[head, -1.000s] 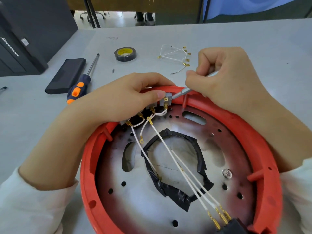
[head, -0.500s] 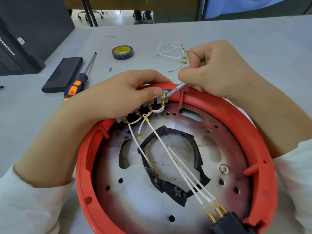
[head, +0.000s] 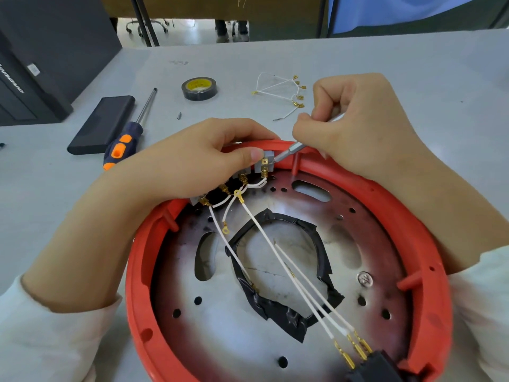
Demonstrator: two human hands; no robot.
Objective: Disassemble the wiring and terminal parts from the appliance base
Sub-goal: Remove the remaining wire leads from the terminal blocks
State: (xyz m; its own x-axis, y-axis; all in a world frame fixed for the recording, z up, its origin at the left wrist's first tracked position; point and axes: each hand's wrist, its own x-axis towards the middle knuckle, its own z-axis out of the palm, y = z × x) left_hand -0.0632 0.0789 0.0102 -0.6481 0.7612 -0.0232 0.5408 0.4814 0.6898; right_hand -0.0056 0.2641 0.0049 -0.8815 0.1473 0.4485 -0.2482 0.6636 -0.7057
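Observation:
The round appliance base (head: pixel 429 244) has a red plastic rim and a scorched metal plate with black tape around its middle opening. My left hand (head: pixel 179 172) grips the grey terminal block (head: pixel 265 162) at the far rim, thumb pressed on its top. My right hand (head: pixel 355 128) holds a thin silver tool (head: pixel 290 151) whose tip touches the block's right end. White wires (head: pixel 278 260) with brass lugs run from the block across the plate to a black connector (head: pixel 377 365) at the near rim.
On the grey table behind the base lie a screwdriver with an orange and blue handle (head: pixel 124 142), a flat black case (head: pixel 103 124), a roll of black tape (head: pixel 199 88), a small screw (head: pixel 179 115) and a bundle of removed white wires (head: pixel 283 92). A black box (head: pixel 41 56) stands far left.
The view has shifted slightly. Both hands stay at the terminal block, and the silver tool's tip remains against the block's right end.

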